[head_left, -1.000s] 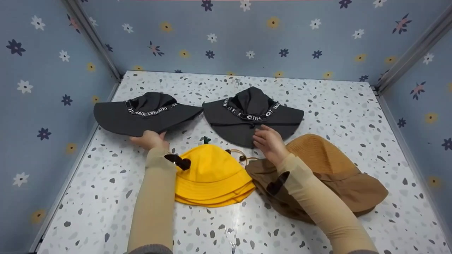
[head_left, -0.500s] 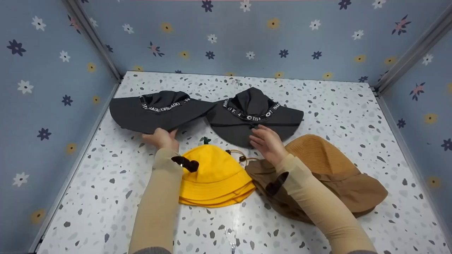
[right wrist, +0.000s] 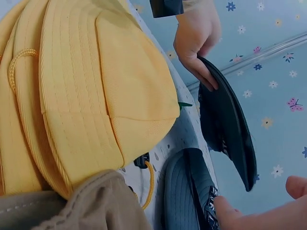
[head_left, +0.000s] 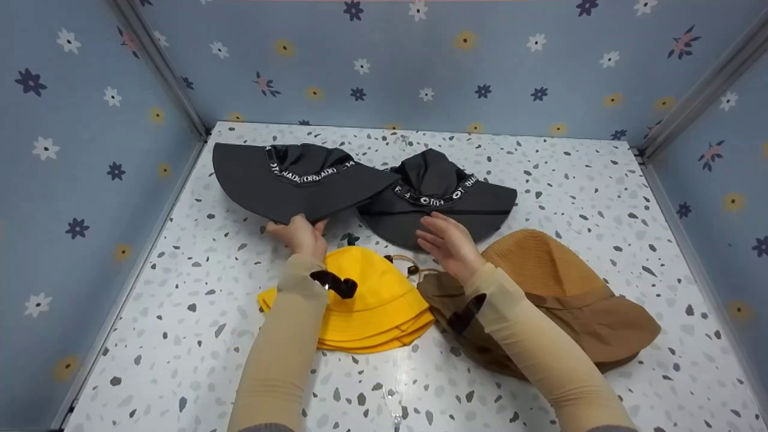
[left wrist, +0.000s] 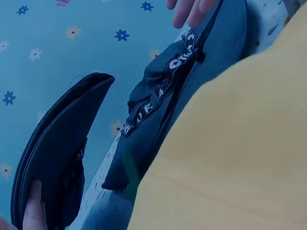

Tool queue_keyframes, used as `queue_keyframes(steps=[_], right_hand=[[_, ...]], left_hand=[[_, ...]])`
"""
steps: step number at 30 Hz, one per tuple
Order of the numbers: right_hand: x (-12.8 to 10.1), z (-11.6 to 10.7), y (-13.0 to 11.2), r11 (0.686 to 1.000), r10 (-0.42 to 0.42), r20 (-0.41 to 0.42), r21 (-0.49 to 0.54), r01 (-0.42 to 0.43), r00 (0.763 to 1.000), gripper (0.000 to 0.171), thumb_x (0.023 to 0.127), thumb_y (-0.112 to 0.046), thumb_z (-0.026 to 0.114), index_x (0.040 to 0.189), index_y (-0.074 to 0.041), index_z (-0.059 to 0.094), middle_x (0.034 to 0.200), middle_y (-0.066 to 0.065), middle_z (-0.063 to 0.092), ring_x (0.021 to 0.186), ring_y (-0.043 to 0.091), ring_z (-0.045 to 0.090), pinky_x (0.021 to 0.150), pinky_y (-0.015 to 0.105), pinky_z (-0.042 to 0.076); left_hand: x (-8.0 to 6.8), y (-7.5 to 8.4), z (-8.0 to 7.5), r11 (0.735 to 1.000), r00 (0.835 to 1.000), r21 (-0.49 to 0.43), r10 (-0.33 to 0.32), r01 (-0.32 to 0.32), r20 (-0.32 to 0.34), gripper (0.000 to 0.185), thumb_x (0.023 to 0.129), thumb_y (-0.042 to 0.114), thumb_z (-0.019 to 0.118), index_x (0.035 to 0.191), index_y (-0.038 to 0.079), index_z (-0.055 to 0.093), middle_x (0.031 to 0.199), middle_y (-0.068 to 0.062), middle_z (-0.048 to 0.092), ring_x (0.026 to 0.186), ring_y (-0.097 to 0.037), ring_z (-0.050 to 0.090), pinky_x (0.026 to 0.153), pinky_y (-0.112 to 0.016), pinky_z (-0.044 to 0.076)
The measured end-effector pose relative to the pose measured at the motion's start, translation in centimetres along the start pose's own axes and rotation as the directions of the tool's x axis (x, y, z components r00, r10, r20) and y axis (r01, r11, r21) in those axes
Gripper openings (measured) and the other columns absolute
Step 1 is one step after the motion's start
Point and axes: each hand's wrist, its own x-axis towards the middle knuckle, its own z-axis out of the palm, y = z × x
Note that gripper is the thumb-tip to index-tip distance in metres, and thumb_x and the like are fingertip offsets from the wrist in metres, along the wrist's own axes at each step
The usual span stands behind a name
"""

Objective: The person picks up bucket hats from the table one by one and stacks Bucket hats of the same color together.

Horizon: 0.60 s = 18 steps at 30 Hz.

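Note:
My left hand (head_left: 305, 239) grips the front brim of a dark grey bucket hat (head_left: 258, 180) with a white-lettered band. Its brim is lifted and tilted, and the right end overlaps a second dark grey hat (head_left: 444, 225) in the head view. In the left wrist view the gripped brim (left wrist: 57, 129) shows as layered edges, with my fingers on its face. My right hand (head_left: 451, 245) hovers over the front brim of the second hat, fingers loosely extended, holding nothing. That second hat lies on the table, a dark cord across its brim.
Stacked yellow bucket hats (head_left: 372, 288) with a green stem sit front centre, partly behind my left forearm. Brown hats (head_left: 600, 318) lie stacked at right under my right forearm, a toggle cord (head_left: 413, 270) beside them. Flowered walls (head_left: 420, 66) enclose the speckled table (head_left: 150, 360) on three sides.
My left hand has carried the gripped dark grey hat rightward and slightly up, so it now overlaps the second one. My right hand has drifted a little left.

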Motion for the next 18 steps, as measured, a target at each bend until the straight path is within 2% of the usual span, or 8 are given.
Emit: queue_keyframes(steps=[3, 8, 12, 18], right_hand=[[0.0, 0.1, 0.1, 1.0, 0.004, 0.014, 0.009, -0.004, 1.0, 0.064, 0.103, -0.014, 0.052, 0.158, -0.009, 0.02, 0.162, 0.015, 0.028, 0.148, 0.033, 0.031, 0.119, 0.039, 0.033], [0.1, 0.3, 0.0, 1.0, 0.018, 0.02, 0.025, -0.019, 1.0, 0.064, 0.103, -0.019, 0.053, 0.158, -0.01, 0.022, 0.162, 0.014, 0.028, 0.147, 0.032, 0.032, 0.118, 0.038, 0.035], [0.1, 0.5, 0.0, 0.999, 0.011, 0.023, 0.05, -0.012, 1.0, 0.064, 0.102, -0.021, 0.055, 0.157, -0.009, 0.024, 0.161, 0.015, 0.029, 0.147, 0.033, 0.032, 0.118, 0.039, 0.036], [0.0, 0.6, 0.0, 0.995, -0.015, 0.061, 0.098, 0.008, 0.998, 0.069, 0.103, -0.022, 0.054, 0.158, -0.008, 0.016, 0.163, 0.017, 0.023, 0.149, 0.036, 0.028, 0.12, 0.042, 0.032]], left_hand=[[-0.4, -0.8, 0.5, 1.0, 1.0, -0.005, 0.002, -0.002, 0.008, 0.079, 0.102, -0.003, 0.036, 0.157, 0.036, -0.004, 0.163, -0.006, 0.015, 0.138, -0.026, 0.039, 0.093, -0.04, 0.055], [-1.4, -1.8, 1.2, 1.0, 0.998, -0.029, -0.008, 0.01, 0.064, 0.079, 0.102, -0.005, 0.033, 0.157, 0.037, -0.005, 0.16, -0.009, 0.019, 0.135, -0.03, 0.042, 0.095, -0.046, 0.055], [-2.3, -2.6, 1.7, 1.0, 0.995, -0.025, -0.013, 0.015, 0.102, 0.076, 0.102, -0.005, 0.032, 0.157, 0.034, -0.004, 0.159, -0.009, 0.021, 0.135, -0.03, 0.042, 0.092, -0.045, 0.055], [-3.8, -4.2, 2.1, 0.999, 0.989, -0.003, -0.037, 0.038, 0.142, 0.075, 0.102, -0.005, 0.033, 0.156, 0.033, -0.001, 0.155, -0.01, 0.026, 0.131, -0.031, 0.046, 0.083, -0.042, 0.056]])
